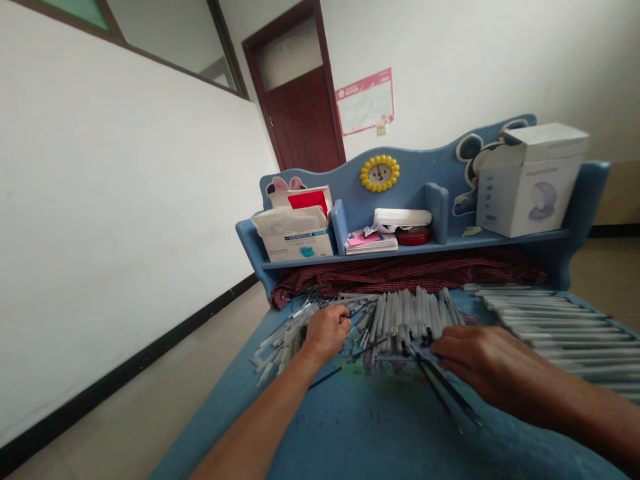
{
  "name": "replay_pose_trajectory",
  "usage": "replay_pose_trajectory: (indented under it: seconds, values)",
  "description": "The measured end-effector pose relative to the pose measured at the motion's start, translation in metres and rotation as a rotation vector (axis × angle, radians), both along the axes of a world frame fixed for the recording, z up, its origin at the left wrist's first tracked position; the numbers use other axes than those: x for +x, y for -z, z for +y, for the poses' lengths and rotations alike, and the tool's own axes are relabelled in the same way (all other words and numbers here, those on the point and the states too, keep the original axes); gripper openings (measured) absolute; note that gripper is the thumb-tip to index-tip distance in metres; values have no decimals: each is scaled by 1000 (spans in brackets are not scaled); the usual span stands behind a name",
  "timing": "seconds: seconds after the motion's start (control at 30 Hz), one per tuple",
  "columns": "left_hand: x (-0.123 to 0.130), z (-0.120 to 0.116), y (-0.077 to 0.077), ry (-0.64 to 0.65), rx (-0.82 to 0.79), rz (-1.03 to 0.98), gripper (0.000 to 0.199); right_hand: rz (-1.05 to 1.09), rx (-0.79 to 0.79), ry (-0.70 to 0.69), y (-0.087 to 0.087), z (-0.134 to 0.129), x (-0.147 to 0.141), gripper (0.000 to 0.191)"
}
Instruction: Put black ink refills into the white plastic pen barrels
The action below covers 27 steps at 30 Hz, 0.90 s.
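Note:
My left hand (327,330) is closed near the left pile of translucent tubes (283,347), its fingers curled; whatever it pinches is too small to make out. A central bundle of whitish tubes (407,313) lies between my hands. My right hand (467,353) is at the bundle's lower right end, fingers closed by small black tips; what they grip is hidden. Thin black rods (443,383) stick out from the bundle toward the front, left of my right hand. Another thin dark rod (325,379) lies on the blue desk (350,433) beside my left forearm.
Long rows of filled tubes (565,333) lie at the right. Behind, a red checked cloth (400,270) runs under a blue shelf (435,248), which holds a white box (530,187), a box of papers (297,240), and a red round tin (413,236).

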State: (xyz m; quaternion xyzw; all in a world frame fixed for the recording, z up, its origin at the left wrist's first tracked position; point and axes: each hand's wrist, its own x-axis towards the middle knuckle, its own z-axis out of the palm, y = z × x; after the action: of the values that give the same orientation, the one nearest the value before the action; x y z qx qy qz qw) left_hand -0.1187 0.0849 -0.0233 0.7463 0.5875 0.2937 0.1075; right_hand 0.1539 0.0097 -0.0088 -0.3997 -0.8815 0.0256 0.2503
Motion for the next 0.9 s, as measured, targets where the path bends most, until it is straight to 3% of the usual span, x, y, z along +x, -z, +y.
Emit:
replay_pose_trajectory:
  seconds: [0.1, 0.23, 0.37, 0.5, 0.7, 0.9]
  values:
    - [5, 0, -2, -5, 11, 125, 9, -168, -53, -110, -7, 2, -29, 21]
    - [15, -3, -3, -18, -18, 288, 8, -139, -28, -144, -1, 6, -48, 20]
    - [18, -3, 0, -33, -57, 412, 12, -83, -6, -135, 11, 13, -44, 22]
    - [19, -3, 1, -26, -77, 465, 15, -58, -46, -14, 19, 22, -29, 22]
    - [20, -7, -11, -34, -40, 394, 15, -117, -74, 156, 21, 33, -20, 18]
    - [13, -12, -17, -39, -85, 157, 13, -225, -15, 240, 13, 40, -25, 17]
